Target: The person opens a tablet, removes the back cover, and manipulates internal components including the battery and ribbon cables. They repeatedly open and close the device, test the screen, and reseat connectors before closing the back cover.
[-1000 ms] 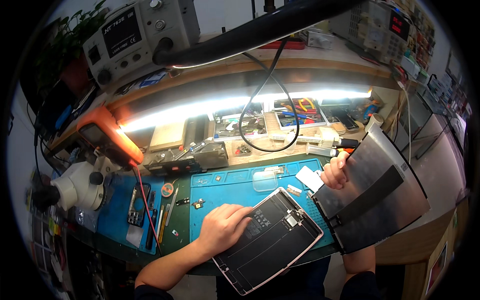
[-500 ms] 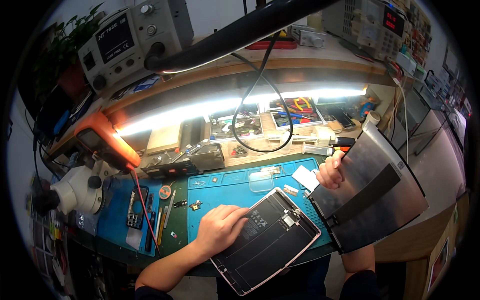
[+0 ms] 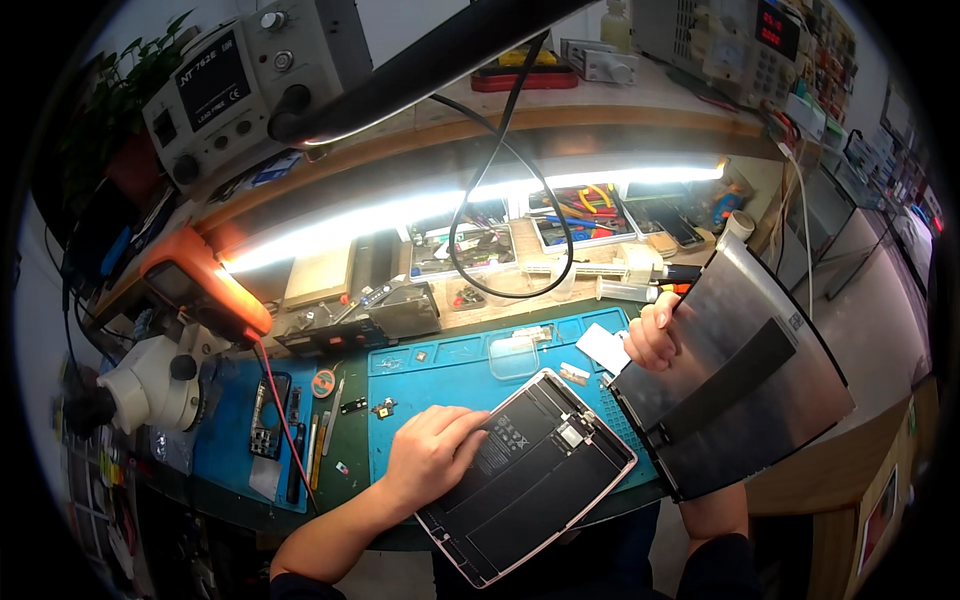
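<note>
I log the pink-rimmed, flat black tablet body (image 3: 540,490) right of the left hand (image 3: 434,448), touching it — grip unclear — long axis near-left to far-right, the right hand (image 3: 653,339) grasping the thin grey rectangular panel (image 3: 735,375).

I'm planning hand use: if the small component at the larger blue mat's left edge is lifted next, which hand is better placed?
Probably the left hand: it is nearer the component, though it touches the opened tablet. The right hand is farther off and holds up the screen panel.
</note>
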Motion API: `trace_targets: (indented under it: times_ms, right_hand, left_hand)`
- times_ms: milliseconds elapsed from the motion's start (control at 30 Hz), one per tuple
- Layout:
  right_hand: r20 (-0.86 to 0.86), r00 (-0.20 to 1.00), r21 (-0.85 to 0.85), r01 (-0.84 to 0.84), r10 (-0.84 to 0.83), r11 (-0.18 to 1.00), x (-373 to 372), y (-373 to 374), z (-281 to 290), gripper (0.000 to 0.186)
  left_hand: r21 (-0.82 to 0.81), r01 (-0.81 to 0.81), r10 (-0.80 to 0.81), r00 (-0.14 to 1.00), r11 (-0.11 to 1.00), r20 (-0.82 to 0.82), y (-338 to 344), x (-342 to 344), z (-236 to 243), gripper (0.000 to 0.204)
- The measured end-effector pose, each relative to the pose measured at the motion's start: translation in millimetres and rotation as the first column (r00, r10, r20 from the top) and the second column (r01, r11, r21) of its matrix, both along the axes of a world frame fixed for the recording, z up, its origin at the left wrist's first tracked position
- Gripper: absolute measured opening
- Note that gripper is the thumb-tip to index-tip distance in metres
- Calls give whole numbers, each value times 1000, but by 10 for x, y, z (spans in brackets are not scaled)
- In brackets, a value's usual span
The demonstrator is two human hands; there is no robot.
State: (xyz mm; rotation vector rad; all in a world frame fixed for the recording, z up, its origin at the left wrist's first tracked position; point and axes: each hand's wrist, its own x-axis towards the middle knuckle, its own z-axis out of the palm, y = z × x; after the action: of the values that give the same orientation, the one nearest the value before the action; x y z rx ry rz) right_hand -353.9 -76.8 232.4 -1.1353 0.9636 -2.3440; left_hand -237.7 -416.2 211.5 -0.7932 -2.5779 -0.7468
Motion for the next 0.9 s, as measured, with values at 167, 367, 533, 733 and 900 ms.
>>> trace_targets:
  times_ms: [167, 367, 533, 733, 900]
  right_hand:
    - [-57, 998, -46, -41, 38, 998, -65, -6, -29, 33]
    - [-41, 999, -25, -12, 11, 1000, -31, 1, 2, 30]
    - [-25, 1000, -14, 10, -10, 1000, 6, 12, 40, 29]
    - [-24, 1000, -25, 17, -17, 1000, 1, 20, 5, 30]
    - [-47, 999, -44, -19, 17, 999, -33, 5, 19, 31]
  left_hand:
    - [-3, 7, -7, 1000, 1000, 1, 13, -19, 3, 22]
    - [-3, 1, -1, 1000, 1000, 6, -8, -9, -22, 22]
    - [19, -12, 11, 1000, 1000, 29, 13, -10, 20, 19]
    - [24, -17, 17, 1000, 1000, 20, 18, -11, 14, 17]
    - [104, -53, 37, 987, 993, 153, -8, 7, 6, 53]
